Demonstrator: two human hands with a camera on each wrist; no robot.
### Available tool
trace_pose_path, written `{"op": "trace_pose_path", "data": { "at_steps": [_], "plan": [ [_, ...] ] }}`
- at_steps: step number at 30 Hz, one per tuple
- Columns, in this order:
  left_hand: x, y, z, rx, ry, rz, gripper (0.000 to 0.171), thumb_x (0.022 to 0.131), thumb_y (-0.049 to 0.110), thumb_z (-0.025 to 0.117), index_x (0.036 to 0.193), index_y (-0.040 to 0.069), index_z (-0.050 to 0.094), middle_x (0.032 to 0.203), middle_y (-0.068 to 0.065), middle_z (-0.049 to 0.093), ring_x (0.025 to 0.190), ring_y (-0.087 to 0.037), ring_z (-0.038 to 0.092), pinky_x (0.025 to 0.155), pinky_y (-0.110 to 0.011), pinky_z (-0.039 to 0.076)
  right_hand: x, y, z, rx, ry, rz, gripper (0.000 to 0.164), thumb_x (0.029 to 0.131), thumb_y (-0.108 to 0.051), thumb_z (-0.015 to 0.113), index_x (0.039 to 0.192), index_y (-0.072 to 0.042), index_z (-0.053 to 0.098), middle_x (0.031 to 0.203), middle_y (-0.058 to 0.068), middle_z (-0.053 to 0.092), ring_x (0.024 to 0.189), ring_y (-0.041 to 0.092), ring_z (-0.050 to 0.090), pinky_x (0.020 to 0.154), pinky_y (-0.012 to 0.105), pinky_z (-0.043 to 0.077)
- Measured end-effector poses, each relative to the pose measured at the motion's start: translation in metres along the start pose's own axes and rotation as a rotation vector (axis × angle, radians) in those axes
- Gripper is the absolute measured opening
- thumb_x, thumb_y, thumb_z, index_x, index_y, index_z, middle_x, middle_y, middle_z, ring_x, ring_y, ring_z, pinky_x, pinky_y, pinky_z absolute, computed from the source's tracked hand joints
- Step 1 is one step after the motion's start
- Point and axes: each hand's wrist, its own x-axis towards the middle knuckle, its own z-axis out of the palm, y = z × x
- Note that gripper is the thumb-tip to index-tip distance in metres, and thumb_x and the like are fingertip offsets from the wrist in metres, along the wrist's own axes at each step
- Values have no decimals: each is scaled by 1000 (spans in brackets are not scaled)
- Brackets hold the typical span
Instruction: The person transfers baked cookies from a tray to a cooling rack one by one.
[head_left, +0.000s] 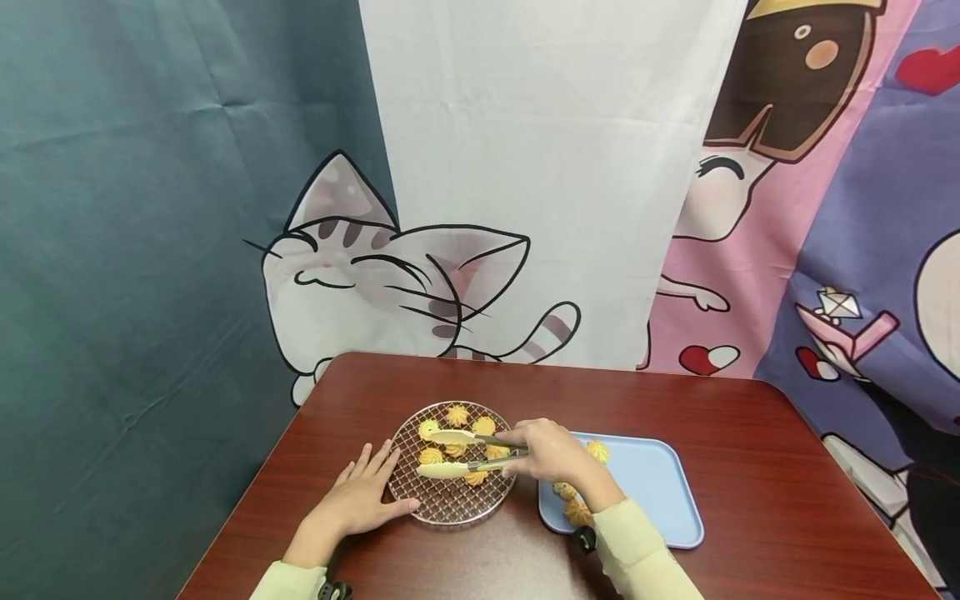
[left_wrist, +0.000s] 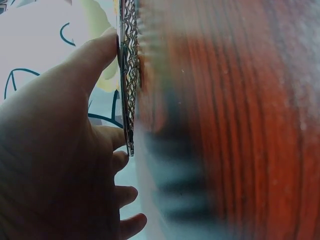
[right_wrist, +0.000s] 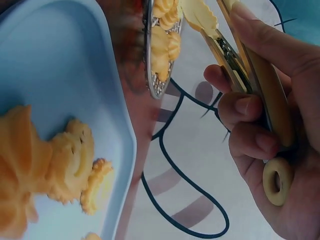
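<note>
My right hand [head_left: 553, 452] grips a pair of tongs [right_wrist: 260, 85], its fingers curled round the handles. The tongs' two cream tips are spread apart over a round wire rack [head_left: 448, 510]. Several yellow piped cookies [head_left: 457, 414] sit on the rack's mesh, one of them [head_left: 455, 450] showing between the tips. At the rack's left edge, my left hand [head_left: 358, 493] lies with fingers spread and straight. Its thumb touches the rim of the rack in the left wrist view.
A light blue tray [head_left: 660, 492] lies to the right of the rack, partly under my right forearm. Several cookies [right_wrist: 70, 160] are at its left side, some bunched together. Both stand on a dark red wooden table [head_left: 300, 425], with a printed cloth [head_left: 555, 167] hanging behind.
</note>
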Motion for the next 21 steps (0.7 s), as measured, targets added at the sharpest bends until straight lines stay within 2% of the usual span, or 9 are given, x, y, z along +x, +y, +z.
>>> {"op": "trace_pose_path", "data": {
  "at_steps": [6, 10, 15, 21],
  "plan": [
    [0, 0, 0, 1, 0, -1, 102, 86, 71, 62, 157, 3, 34, 166, -18, 22, 152, -48, 14, 118, -68, 19, -13, 5, -12, 11, 39, -37, 53, 79, -34, 87, 128, -19, 73, 94, -4, 72, 75, 7, 60, 64, 28, 50],
    [0, 1, 0, 7, -1, -2, 102, 86, 71, 62, 157, 3, 34, 166, -18, 22, 152, -48, 14, 118, -67, 19, -28, 12, -23, 10, 68, -20, 52, 80, -35, 86, 127, -16, 74, 96, -8, 72, 77, 2, 59, 65, 27, 51],
    [0, 1, -1, 13, -5, 0, 102, 86, 71, 62, 157, 3, 35, 166, -18, 23, 152, -48, 15, 117, -68, 19, -48, 25, -33, 32, 97, 1, 51, 81, -35, 85, 126, -13, 74, 96, -7, 71, 76, 5, 60, 65, 26, 50],
    [0, 3, -3, 9, -6, 2, 103, 86, 71, 63, 157, 2, 35, 166, -19, 24, 151, -49, 16, 117, -69, 20, -72, 40, -39, 56, 138, 18, 49, 80, -27, 86, 126, -13, 74, 97, -6, 72, 77, 7, 60, 64, 24, 48]
  ]
}}
